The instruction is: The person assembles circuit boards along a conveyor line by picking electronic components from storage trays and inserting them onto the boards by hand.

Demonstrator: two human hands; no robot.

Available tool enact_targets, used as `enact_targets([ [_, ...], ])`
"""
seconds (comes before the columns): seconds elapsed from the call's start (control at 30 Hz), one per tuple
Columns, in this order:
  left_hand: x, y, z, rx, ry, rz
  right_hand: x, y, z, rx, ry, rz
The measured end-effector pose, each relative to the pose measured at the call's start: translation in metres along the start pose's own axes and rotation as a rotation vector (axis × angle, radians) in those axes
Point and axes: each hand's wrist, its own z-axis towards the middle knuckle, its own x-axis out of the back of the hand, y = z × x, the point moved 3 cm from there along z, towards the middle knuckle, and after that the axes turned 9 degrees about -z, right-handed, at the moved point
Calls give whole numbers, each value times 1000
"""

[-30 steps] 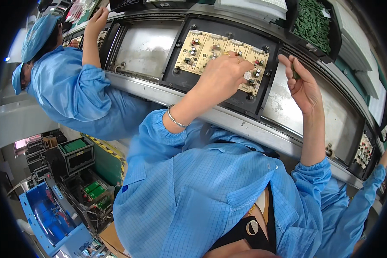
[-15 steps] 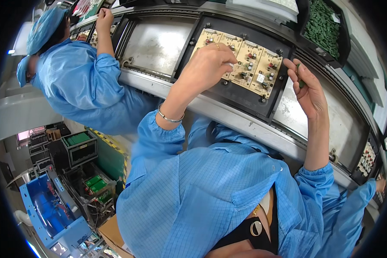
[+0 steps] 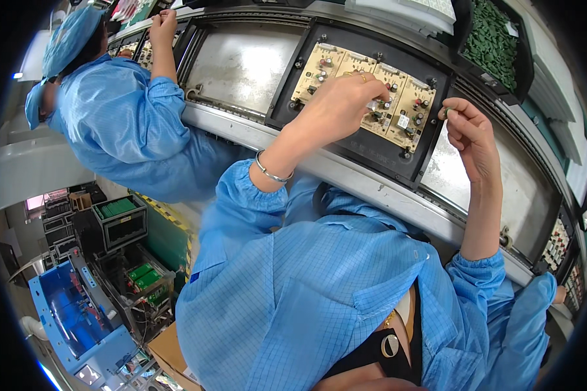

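A tan panel of circuit boards [image 3: 398,98], dotted with small components, lies in a black carrier frame [image 3: 365,144] on the conveyor. My left hand [image 3: 342,107] reaches over the middle of the panel, its fingers bent and drawn together. A whitish bit shows by those fingertips, too small to name. To the right of the carrier, my right hand [image 3: 474,137] is raised off the boards, thumb and fingers pinching a small green component [image 3: 446,113].
A black bin [image 3: 525,62] of green components [image 3: 489,49] stands beyond the conveyor, beside stacked white trays [image 3: 407,12]. The metal conveyor rail [image 3: 241,133] runs along the near side. Co-workers in blue sit left [image 3: 120,104] and right [image 3: 522,319].
My left hand has moved right over the panel. The carrier has shifted slightly right. In my right hand the green component has come up to the fingertips.
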Motion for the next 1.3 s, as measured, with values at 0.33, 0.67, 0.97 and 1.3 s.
enact_targets([
  [0.33,0,4,5,14,-106,103,-19,-16,-8,50,16,-427],
  [0.67,22,8,9,15,-86,2,-40,-12,-12,190,109,-769],
  [0.97,46,-3,15,-18,29,101,-67,-12,-20,391,252,-1093],
  [1.3,64,-11,23,45,24,62,-77,-9,-18,444,249,-1249],
])
